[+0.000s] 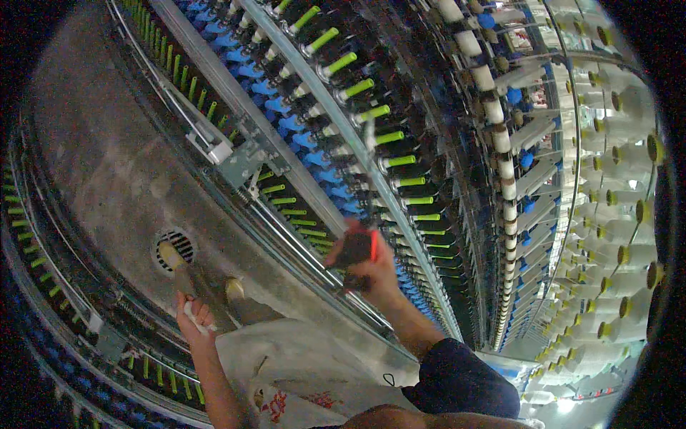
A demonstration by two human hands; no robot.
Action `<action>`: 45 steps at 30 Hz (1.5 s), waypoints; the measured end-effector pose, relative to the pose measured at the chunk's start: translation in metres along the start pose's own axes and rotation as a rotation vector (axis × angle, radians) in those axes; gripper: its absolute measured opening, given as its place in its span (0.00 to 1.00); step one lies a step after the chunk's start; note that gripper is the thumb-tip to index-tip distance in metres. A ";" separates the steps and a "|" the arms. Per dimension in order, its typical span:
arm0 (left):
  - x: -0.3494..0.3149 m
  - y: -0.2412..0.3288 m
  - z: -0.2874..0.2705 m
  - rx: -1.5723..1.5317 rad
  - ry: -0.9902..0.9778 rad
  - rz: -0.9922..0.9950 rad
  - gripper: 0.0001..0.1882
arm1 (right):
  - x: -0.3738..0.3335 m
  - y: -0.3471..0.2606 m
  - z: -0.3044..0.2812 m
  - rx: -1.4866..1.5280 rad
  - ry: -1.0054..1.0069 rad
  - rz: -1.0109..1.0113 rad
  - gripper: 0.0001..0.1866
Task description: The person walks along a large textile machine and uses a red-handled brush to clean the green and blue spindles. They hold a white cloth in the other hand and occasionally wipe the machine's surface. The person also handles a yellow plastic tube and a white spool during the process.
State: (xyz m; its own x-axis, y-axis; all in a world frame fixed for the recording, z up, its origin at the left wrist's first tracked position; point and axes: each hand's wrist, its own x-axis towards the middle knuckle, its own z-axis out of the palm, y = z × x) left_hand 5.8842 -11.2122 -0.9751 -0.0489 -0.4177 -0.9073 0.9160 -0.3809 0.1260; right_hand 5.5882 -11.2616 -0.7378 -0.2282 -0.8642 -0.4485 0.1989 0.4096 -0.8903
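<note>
My left hand (196, 316) is low beside my body, its fingers closed round a small white wad (191, 309) that looks like fibre or cloth. My right hand (379, 270) reaches forward to the spinning machine, smeared a little by motion. It grips a dark handheld device (355, 250) with a glowing red strip along one side; its exact kind is not clear. The device is near a row of blue parts (307, 146) and a metal rail (314, 75) lined with bright green spindle tubes (373, 113).
A second machine row (86, 311) curves along the left, across the concrete floor (107, 143). A round floor drain grate (187, 247) lies by my shoe (169, 254). White bobbins (629, 239) hang in rows at the right. I wear a pale apron (307, 357).
</note>
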 end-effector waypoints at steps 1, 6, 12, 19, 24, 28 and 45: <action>0.010 0.013 0.005 -0.068 0.021 -0.075 0.16 | 0.024 -0.015 0.009 0.015 -0.009 -0.042 0.39; 0.055 0.088 0.035 -0.026 -0.097 -0.058 0.17 | 0.158 -0.115 0.030 0.233 0.091 -0.190 0.28; 0.094 0.167 0.060 -0.097 -0.276 -0.214 0.19 | 0.295 -0.184 0.015 0.571 0.308 -0.094 0.11; 0.113 0.213 0.097 -0.139 -0.357 -0.301 0.18 | 0.282 -0.149 0.033 0.187 0.433 -0.229 0.10; 0.101 0.237 0.156 0.162 -0.083 -0.135 0.16 | 0.180 -0.044 0.150 -0.291 0.657 -0.181 0.20; 0.088 0.268 0.220 0.183 -0.265 -0.133 0.15 | 0.112 0.038 0.228 -0.619 0.237 -0.041 0.26; 0.253 0.533 0.358 -0.047 -0.203 0.238 0.07 | 0.355 -0.006 0.387 -0.473 -0.288 0.517 0.28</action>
State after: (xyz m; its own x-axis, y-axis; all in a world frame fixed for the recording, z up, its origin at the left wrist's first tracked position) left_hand 6.2174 -11.8161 -0.9939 0.0953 -0.6483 -0.7554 0.9283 -0.2162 0.3026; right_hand 5.8750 -11.6839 -0.8609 0.0538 -0.5436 -0.8376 -0.2324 0.8090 -0.5399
